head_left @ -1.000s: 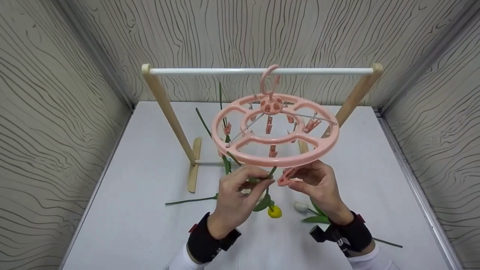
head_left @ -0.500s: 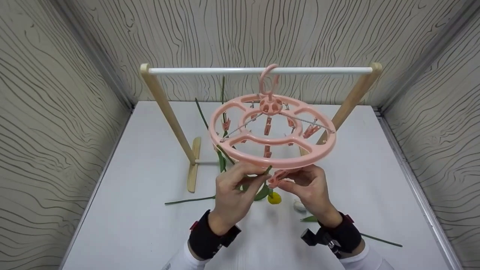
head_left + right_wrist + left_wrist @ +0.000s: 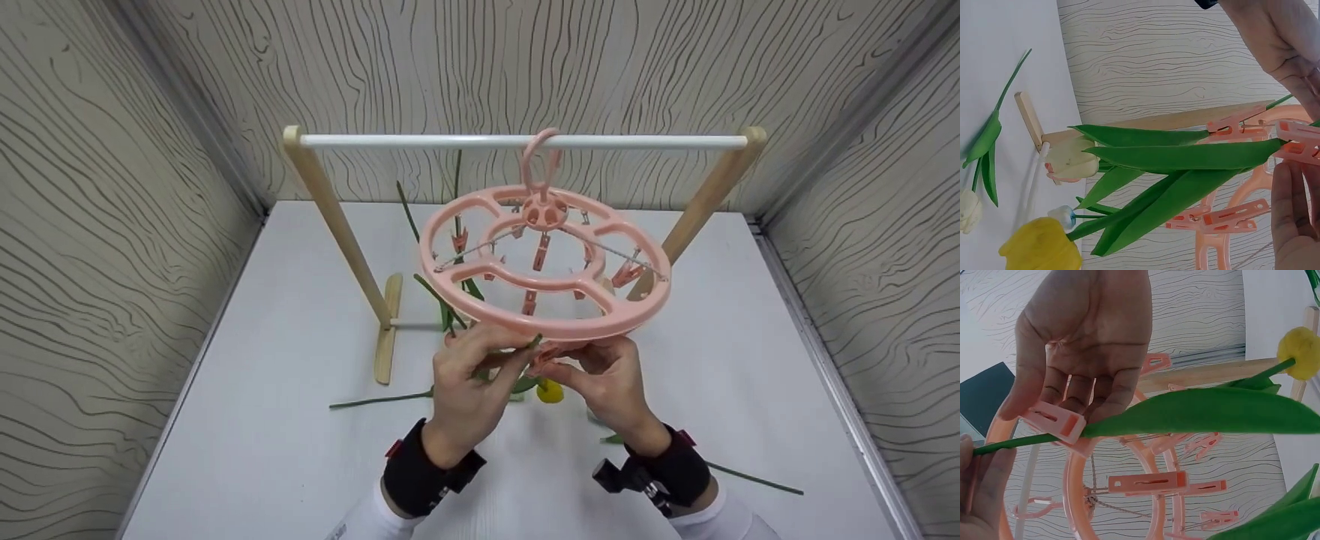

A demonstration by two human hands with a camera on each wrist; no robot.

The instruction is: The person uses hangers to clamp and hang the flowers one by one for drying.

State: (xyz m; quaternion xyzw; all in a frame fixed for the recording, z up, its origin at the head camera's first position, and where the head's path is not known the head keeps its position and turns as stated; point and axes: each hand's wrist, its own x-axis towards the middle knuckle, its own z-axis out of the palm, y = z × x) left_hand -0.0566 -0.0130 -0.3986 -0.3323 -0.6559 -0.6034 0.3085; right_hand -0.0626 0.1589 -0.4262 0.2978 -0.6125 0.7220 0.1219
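Note:
My left hand [image 3: 471, 386] pinches the green stem of a yellow tulip [image 3: 550, 391] near its end, just below the front rim of a round pink clip hanger [image 3: 570, 330]. Beside it, my right hand [image 3: 611, 386] pinches a pink clothespin [image 3: 1053, 421] between thumb and fingers. In the left wrist view the clothespin's jaw end overlaps the stem [image 3: 1033, 440], close to the left fingertips. The tulip hangs head down, its long leaf [image 3: 1202, 410] below the clothespin. In the right wrist view, a white tulip [image 3: 1072, 157] also hangs head down among green leaves.
The hanger hooks over the white bar [image 3: 420, 141] of a stand with wooden legs [image 3: 341, 232]. More clothespins [image 3: 626, 274] dangle from its rings. Other stems [image 3: 409, 210] rise at its left side. A white tulip [image 3: 968, 211] lies on the white table [image 3: 247, 450]. Patterned walls surround it.
My right hand has moved left with the clothespin, up to the stem in my left hand. The hanger has swung slightly, and the yellow tulip's head has shifted up in the head view.

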